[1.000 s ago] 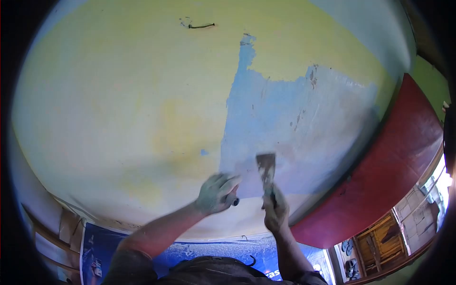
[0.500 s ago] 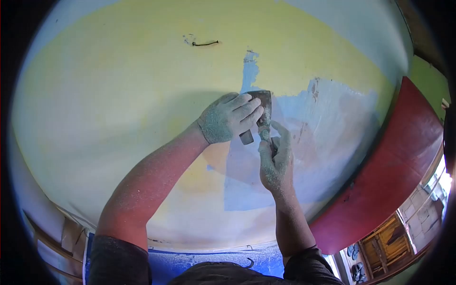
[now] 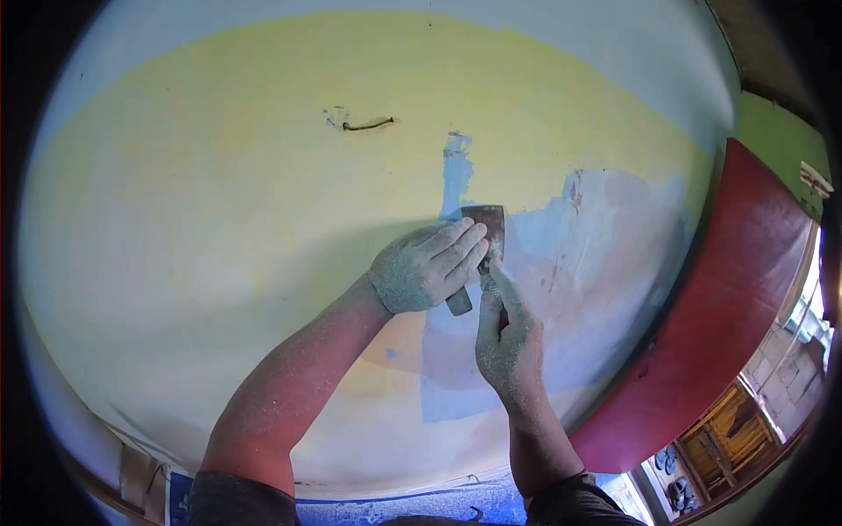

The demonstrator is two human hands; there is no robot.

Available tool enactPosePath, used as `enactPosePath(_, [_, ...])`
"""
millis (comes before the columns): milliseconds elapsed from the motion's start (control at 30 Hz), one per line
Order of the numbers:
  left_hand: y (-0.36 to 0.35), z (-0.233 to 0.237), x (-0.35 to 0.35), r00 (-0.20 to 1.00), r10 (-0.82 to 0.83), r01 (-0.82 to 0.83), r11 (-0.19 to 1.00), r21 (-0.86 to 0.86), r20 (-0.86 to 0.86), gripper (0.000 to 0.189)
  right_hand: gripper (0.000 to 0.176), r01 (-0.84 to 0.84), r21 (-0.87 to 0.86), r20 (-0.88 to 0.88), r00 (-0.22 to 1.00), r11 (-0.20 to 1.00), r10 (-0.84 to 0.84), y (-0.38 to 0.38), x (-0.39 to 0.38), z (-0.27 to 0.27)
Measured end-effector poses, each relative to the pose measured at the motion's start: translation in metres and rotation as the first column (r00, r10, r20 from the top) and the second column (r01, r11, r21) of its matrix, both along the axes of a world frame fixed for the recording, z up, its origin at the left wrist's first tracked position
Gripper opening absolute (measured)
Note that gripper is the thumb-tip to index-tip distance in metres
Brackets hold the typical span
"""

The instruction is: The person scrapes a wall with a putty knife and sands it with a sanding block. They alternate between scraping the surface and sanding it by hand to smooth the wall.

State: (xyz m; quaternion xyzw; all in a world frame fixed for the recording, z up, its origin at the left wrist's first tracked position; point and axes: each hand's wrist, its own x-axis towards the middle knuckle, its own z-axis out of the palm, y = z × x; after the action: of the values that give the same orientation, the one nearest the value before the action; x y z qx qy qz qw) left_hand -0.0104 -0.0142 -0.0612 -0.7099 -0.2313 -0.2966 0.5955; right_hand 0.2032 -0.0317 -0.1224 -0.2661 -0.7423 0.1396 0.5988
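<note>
Both hands are coated in pale dust and work against a painted wall (image 3: 263, 175). My right hand (image 3: 509, 337) grips the handle of a metal scraper (image 3: 493, 230), whose broad blade points up. The fingers of my left hand (image 3: 430, 266) press on the scraper blade. A second dark, flat piece (image 3: 459, 302) pokes out below the left palm; the rest of it is hidden. Around the blade, yellow paint ends in a ragged edge against a light blue patch (image 3: 456, 171).
A bent nail or wire (image 3: 368, 124) sticks out of the wall above. A red panel (image 3: 684, 351) curves along the right. At lower right are a wooden door (image 3: 726, 434) and footwear (image 3: 681, 494). Blue surface (image 3: 403, 510) runs along the bottom.
Both hands and the scraper appear lower in the view, as do the nail and the blue patch. The right index finger now lies straighter along the scraper near its blade.
</note>
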Motion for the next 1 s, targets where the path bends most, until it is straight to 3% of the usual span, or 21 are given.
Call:
enactPosePath(100, [-0.008, 0.007, 0.003, 0.996, -0.048, 0.049, 0.999, -0.015, 0.078, 0.039, 0.040, -0.011, -0.028, -0.013, 1.000, 1.000, 0.011, -0.007, -0.007, 0.021])
enactPosePath(200, [-0.007, 0.003, 0.001, 0.995, -0.064, 0.066, 0.998, -0.020, 0.078, 0.039, 0.039, -0.035, 0.102, -0.017, 0.999, 0.994, 0.037, -0.003, -0.003, 0.014])
enactPosePath(400, [-0.004, 0.006, 0.004, 0.992, -0.044, 0.046, 0.999, -0.023, 0.115, 0.040, 0.041, -0.026, -0.041, 0.006, 1.000, 0.999, 0.026, -0.004, -0.003, 0.029])
enactPosePath(500, [-0.005, 0.006, 0.002, 0.996, -0.036, 0.038, 0.999, -0.015, 0.086, 0.039, 0.040, -0.031, 0.083, -0.023, 0.999, 0.996, 0.033, -0.001, -0.004, 0.023])
enactPosePath(600, [-0.001, 0.001, -0.002, 0.997, -0.049, 0.051, 0.998, -0.035, 0.061, 0.038, 0.040, -0.022, -0.079, 0.024, 0.999, 0.997, 0.024, -0.011, 0.004, 0.019])
enactPosePath(700, [-0.007, 0.008, 0.001, 0.996, -0.036, 0.038, 0.999, -0.018, 0.083, 0.037, 0.041, -0.060, -0.026, 0.010, 0.998, 0.998, 0.060, -0.007, 0.001, 0.029])
enactPosePath(833, [-0.006, 0.005, 0.006, 0.990, -0.011, 0.017, 0.999, -0.041, 0.143, 0.035, 0.040, -0.007, -0.094, 0.036, 0.999, 0.996, 0.011, -0.008, -0.001, 0.024])
enactPosePath(933, [-0.002, -0.004, 0.012, 0.992, -0.024, 0.032, 0.997, -0.071, 0.122, 0.032, 0.041, -0.014, 0.070, -0.015, 1.000, 0.997, 0.016, 0.000, 0.001, 0.008])
enactPosePath(1000, [0.001, 0.000, 0.012, 0.997, -0.012, 0.016, 0.999, -0.040, 0.081, 0.026, 0.041, 0.012, -0.077, 0.043, 0.999, 0.997, -0.009, -0.009, 0.009, 0.017])
